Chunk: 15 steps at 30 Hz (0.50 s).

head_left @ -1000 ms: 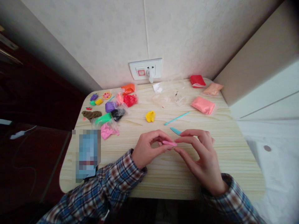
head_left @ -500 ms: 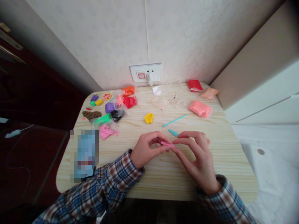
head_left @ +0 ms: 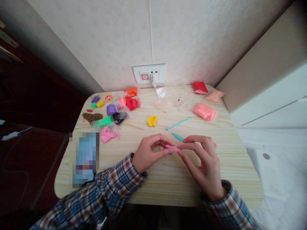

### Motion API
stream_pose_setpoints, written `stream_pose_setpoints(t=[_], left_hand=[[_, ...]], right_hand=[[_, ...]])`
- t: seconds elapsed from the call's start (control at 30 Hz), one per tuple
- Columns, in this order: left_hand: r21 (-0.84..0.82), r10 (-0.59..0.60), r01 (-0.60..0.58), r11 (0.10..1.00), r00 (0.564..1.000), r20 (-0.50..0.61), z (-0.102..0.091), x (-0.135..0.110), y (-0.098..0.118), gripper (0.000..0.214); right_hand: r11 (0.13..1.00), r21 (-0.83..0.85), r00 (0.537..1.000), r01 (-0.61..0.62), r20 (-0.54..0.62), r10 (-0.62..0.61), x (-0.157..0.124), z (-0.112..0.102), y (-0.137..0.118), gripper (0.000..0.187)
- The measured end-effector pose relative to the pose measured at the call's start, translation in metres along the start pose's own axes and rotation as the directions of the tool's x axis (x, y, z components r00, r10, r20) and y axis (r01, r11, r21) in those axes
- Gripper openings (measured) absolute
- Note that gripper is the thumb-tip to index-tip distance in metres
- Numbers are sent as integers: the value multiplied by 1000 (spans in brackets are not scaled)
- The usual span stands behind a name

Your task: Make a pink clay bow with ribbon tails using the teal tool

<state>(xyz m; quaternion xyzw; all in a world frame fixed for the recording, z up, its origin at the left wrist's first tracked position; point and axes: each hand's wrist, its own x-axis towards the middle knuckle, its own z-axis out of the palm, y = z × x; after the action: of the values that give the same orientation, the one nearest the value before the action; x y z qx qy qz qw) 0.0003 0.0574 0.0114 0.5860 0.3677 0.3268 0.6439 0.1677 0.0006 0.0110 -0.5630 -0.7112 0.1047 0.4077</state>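
A thin pink strip of modelling clay (head_left: 172,148) is held above the table between my two hands. My left hand (head_left: 153,152) is closed, thumb and fingers pinching the strip's left part; a bit more pink shows below its fingers. My right hand (head_left: 203,161) pinches the strip's right end with thumb and forefinger. Just behind the right fingertips lies a turquoise clay knife (head_left: 177,137), its near end hidden by the hand. A thin turquoise modelling stick (head_left: 178,124) rests farther back. To its left sits a yellow lump of clay (head_left: 152,121).
Bagged clay lies at the left, including pink (head_left: 109,134), green (head_left: 103,122) and black (head_left: 119,118). A brown clay twist (head_left: 92,117) and a blurred-out phone (head_left: 85,158) are at the far left. More packets, such as a salmon one (head_left: 204,111), lie back right. A wall socket (head_left: 150,75) is behind.
The view has shifted slightly. Both hands keep their pinch on the pink strip, and more of the pink below my left fingers shows. Nothing on the table has visibly moved.
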Motion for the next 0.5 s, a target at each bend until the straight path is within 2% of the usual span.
stream_pose_setpoints(t=[0.5], left_hand=[[65, 28, -28, 997, 1000, -1, 0, 0, 2, 18]], right_hand=[[1000, -16, 1000, 3, -4, -3, 0, 1, -1, 7]])
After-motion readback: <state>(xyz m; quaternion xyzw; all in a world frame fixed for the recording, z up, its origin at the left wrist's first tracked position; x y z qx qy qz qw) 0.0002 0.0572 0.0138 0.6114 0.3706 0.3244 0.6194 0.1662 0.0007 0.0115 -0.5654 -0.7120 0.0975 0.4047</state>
